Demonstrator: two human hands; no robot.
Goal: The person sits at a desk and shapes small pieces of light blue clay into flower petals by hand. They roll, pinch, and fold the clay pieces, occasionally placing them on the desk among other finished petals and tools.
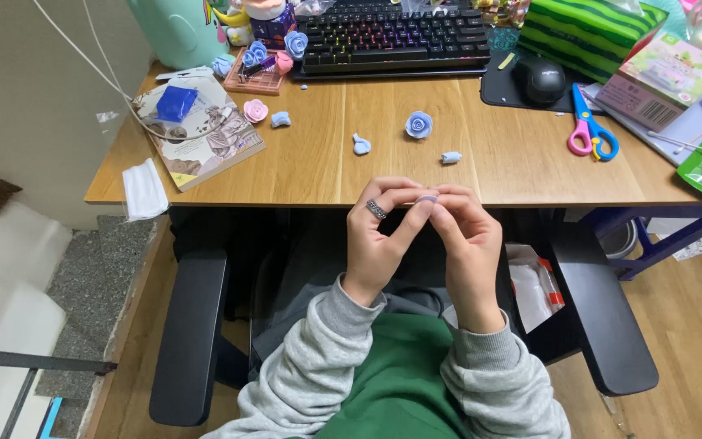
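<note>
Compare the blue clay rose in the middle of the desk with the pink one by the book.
The blue rose sits alone mid-desk and looks larger; the pink rose is smaller and lies beside the book, near a blue scrap. Both are spiral-petalled clay flowers lying on the wooden desk.

Small lilac clay piece (426, 197) pinched between fingertips, above desk edge
</note>
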